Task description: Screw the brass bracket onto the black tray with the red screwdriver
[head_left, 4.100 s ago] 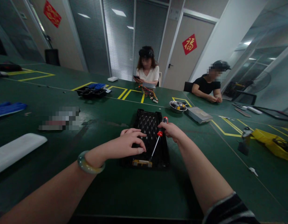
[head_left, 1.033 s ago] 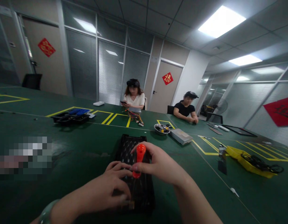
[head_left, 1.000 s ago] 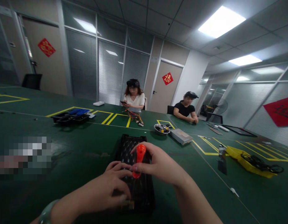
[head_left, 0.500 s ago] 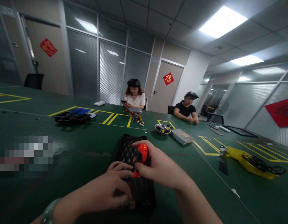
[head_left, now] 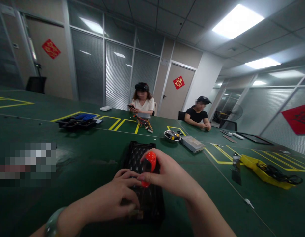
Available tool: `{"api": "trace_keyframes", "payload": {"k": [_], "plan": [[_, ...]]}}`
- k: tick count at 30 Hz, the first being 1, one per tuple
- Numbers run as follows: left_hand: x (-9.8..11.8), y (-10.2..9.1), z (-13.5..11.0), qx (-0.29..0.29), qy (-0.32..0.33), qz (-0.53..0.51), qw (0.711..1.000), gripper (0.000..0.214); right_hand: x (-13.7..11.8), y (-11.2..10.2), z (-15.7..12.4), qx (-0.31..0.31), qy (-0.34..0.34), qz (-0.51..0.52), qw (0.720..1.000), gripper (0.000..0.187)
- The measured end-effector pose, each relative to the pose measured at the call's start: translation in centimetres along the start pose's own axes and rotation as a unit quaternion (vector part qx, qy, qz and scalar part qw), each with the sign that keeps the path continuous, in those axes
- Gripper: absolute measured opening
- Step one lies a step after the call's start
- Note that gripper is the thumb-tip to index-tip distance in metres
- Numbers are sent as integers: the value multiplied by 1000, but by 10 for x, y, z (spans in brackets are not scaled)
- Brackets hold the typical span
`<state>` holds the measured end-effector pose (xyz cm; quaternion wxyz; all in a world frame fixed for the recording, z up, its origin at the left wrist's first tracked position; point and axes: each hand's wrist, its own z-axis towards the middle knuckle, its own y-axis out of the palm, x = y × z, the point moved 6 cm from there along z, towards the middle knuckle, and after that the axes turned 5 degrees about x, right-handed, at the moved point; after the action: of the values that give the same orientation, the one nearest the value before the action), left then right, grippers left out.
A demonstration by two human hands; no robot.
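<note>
While the right hand (head_left: pixel 168 174) wraps its fingers around the red-and-black handle of a screwdriver (head_left: pixel 152 158) above a black plastic casing (head_left: pixel 134 154) on the near counter (head_left: pixel 216 192), the left hand (head_left: pixel 118 191), half open with fingers bent and holding nothing visible, is over the casing's left side. A metal bowl (head_left: pixel 170 140) stands farther right.

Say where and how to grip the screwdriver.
By the handle, probably from the right and above: it is thick and points up over the black panel, and the left hand crowds its left side. The right hand holds it there.
</note>
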<state>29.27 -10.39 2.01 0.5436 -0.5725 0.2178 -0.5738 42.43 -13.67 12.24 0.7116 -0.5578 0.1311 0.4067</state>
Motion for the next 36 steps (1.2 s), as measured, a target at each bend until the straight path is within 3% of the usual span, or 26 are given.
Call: {"api": "trace_keyframes", "payload": {"k": [7,15,19,24,31,36], "plan": [[2,-1,0,8,-15,11,1000,18,1,4,-3,-9,16,15,1000,43],[-2,4,0,-2,-10,25,1000,15,8,11,1,-10,8,1,1000,30],[-4,5,-1,-4,-3,33,999,14,14,15,3,-14,17,-30,999,33],[-3,4,-1,1,8,39,999,15,14,15,3,-14,10,-36,999,19],[-5,6,-2,8,24,43,999,14,21,6,8,58,14,32,998,20],[-7,-3,-3,36,21,55,998,17,32,6,12,81,26,58,995,20]]}}
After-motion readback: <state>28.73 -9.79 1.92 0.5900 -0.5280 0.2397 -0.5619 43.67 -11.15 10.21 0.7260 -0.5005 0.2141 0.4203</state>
